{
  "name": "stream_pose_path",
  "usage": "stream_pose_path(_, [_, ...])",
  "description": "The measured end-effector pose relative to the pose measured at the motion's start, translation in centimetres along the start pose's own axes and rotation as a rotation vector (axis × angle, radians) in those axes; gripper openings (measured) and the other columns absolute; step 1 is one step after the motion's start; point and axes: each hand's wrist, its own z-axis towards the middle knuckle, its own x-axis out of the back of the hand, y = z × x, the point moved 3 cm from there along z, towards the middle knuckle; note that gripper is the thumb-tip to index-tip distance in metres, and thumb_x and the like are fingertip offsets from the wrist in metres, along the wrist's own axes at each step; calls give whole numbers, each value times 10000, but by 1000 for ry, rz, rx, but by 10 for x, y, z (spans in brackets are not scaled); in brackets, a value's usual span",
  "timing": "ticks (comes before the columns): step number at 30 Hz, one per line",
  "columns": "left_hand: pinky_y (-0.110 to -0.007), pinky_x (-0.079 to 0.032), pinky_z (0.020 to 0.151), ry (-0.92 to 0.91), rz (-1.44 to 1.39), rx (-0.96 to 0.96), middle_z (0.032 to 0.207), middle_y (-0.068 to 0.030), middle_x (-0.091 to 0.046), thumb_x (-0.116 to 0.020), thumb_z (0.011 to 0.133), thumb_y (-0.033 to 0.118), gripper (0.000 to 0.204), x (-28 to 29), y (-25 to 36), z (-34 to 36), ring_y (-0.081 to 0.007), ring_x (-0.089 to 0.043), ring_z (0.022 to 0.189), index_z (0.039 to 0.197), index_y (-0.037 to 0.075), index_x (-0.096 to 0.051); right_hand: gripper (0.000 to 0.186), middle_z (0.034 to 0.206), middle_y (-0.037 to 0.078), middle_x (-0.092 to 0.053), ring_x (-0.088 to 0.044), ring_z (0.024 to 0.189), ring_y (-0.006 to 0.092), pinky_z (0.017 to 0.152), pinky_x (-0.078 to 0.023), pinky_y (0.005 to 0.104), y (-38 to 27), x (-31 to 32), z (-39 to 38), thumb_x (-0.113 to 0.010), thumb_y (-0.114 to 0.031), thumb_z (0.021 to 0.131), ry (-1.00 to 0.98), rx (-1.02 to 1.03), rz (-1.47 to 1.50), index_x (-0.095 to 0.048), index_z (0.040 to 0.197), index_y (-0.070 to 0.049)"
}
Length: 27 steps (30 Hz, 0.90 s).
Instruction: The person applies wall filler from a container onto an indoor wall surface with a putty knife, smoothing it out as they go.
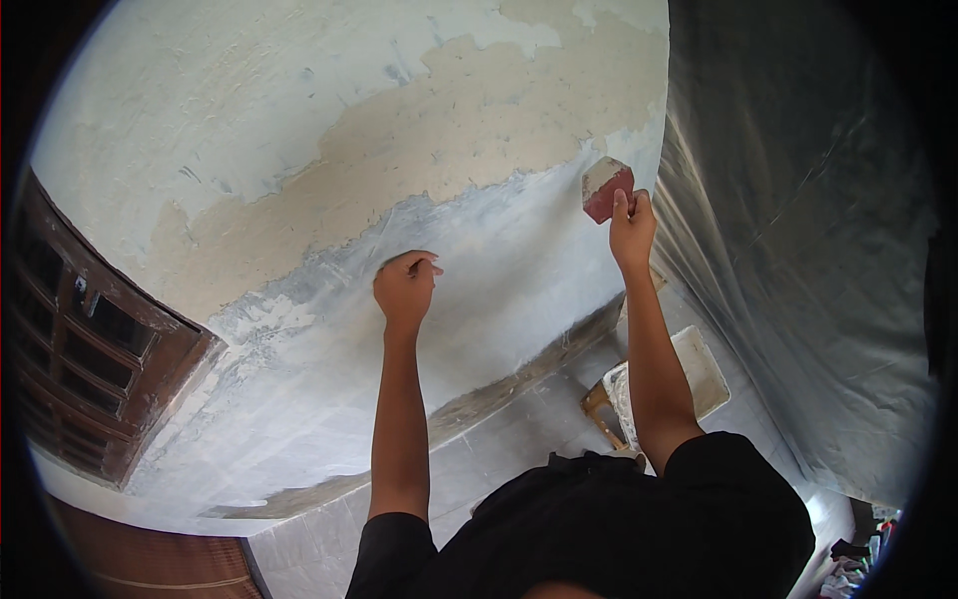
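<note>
My right hand [633,232] grips a dark red putty spreader [607,192], with beige paste over its upper part. It is held up by the wall's right edge; whether it touches the wall I cannot tell. My left hand [404,292] is closed in front of the lower, whitish part of the wall. A thin edge shows along its fingers, but what it holds is hidden. Across the wall [529,240] runs a broad band of beige putty [399,150], with pale, rough plaster above and smoother bluish-white surface below.
A brown wooden window frame with panes [110,339] sits in the wall at left. Plastic sheeting [798,250] hangs at right. Below my right forearm, a white putty-smeared tub [702,371] rests on a wooden stool [601,411]. Grey tiles [539,419] cover the floor.
</note>
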Motion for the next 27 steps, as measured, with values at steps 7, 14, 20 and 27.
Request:
stream_pose_path(7, [-233, -500, 568, -16, -93, 37, 683, -40, -709, -508, 810, 58, 214, -2, 0, 1, -132, -663, 558, 803, 63, -722, 170, 749, 142, -529, -547, 688, 318, 581, -470, 417, -27, -29, 14, -623, 32, 758, 158, 752, -313, -464, 783, -21])
stream_pose_path(14, [-239, -522, 569, -20, -50, 39, 693, -45, -711, -514, 809, 60, 207, -2, 0, 1, -127, -661, 554, 802, 59, -721, 201, 793, 87, -548, -547, 742, 279, 608, -500, 387, -16, -64, 11, -661, -8, 691, 140, 790, -437, -495, 793, -56])
stream_pose_path(20, [-234, -508, 561, -22, -53, 44, 683, -43, -710, -513, 808, 61, 209, -2, 1, 0, -122, -655, 542, 798, 63, -722, 190, 814, 111, -540, -537, 800, 293, 700, -490, 387, -15, -83, 11, -658, -34, 702, 35, 737, -457, -494, 797, -48])
stream_pose_path(27, [-233, -520, 558, -18, -21, 54, 672, -42, -707, -505, 798, 53, 219, -3, 3, 1, -122, -656, 542, 797, 59, -724, 196, 820, 130, -538, -531, 827, 305, 738, -476, 388, -13, -85, 16, -651, -26, 693, -62, 732, -417, -491, 807, -32])
